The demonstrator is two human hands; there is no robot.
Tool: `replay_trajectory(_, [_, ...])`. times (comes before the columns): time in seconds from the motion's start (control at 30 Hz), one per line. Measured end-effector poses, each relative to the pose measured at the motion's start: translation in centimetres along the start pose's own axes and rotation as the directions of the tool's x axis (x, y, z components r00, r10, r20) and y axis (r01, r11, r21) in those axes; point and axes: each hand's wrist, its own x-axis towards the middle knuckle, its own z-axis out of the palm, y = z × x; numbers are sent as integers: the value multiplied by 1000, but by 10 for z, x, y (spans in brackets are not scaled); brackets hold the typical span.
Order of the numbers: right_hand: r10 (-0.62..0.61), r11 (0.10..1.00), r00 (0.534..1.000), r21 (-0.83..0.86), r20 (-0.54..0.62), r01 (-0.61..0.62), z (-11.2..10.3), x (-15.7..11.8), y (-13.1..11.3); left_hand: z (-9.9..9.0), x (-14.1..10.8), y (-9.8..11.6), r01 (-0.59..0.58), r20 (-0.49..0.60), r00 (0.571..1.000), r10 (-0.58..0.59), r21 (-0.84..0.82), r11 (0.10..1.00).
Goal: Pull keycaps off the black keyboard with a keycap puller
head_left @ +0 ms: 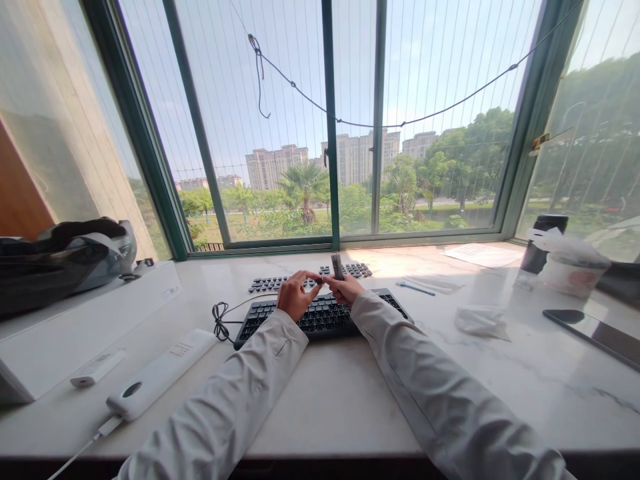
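Observation:
My left hand (295, 294) is closed in a pinch on a small black keycap (319, 281), held above the black keyboard (320, 315). Close beside it, my right hand (346, 288) is wrapped round a dark, flat brush-like tool (337, 265) that points upward; its exact kind is unclear. The fingertips of both hands meet at the keycap. Below them the keyboard lies on the marble counter, partly hidden by my hands and sleeves. Behind it, loose black keycaps (270, 284) lie in rows, with more of them (356, 270) to the right.
A coiled cable (220, 321) lies left of the keyboard. Nearer me are a white power bank-like device (163, 373) and a white box (90, 327). On the right are a blue pen-like stick (416, 288), a crumpled clear bag (481, 322), a phone (595, 333) and a bagged tub (570, 267).

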Motion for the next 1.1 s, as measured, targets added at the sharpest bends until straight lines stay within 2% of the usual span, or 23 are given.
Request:
replay_trajectory(0.1, [-18, 984, 999, 174, -32, 23, -3, 3, -2, -3, 2, -2, -9, -3, 1000, 10, 25, 1000])
replay_trajectory(0.23, [-62, 897, 974, 415, -220, 151, -15, 6, -5, -9, 6, -6, 12, 17, 1000, -14, 110, 994])
replay_trajectory(0.37, [-37, 843, 930, 489, -365, 225, -27, 9, -3, -16, 10, -11, 55, 55, 996, -70, 232, 971])
replay_trajectory(0.47, [-29, 823, 924, 515, -381, 239, -31, 11, 2, -21, 23, -17, 27, 105, 993, -59, 283, 959])
replay_trajectory(0.57, [-7, 811, 931, 542, -366, 219, -33, 15, 9, -20, 47, -26, -24, 237, 970, -54, 314, 949])
replay_trajectory(0.7, [15, 811, 934, 551, -356, 197, -32, 17, 12, -1, 92, -42, -58, 443, 888, -125, 378, 924])
replay_trajectory(0.83, [24, 813, 933, 550, -360, 191, -26, 15, 8, 33, 127, -67, -70, 534, 812, -234, 489, 870])
replay_trajectory(0.93, [17, 808, 937, 557, -349, 193, -20, 13, 3, 57, 140, -87, -66, 579, 747, -326, 553, 831])
replay_trajectory(1.1, [-9, 811, 936, 545, -351, 212, -14, 12, 0, 83, 147, -111, -68, 609, 707, -359, 565, 822])
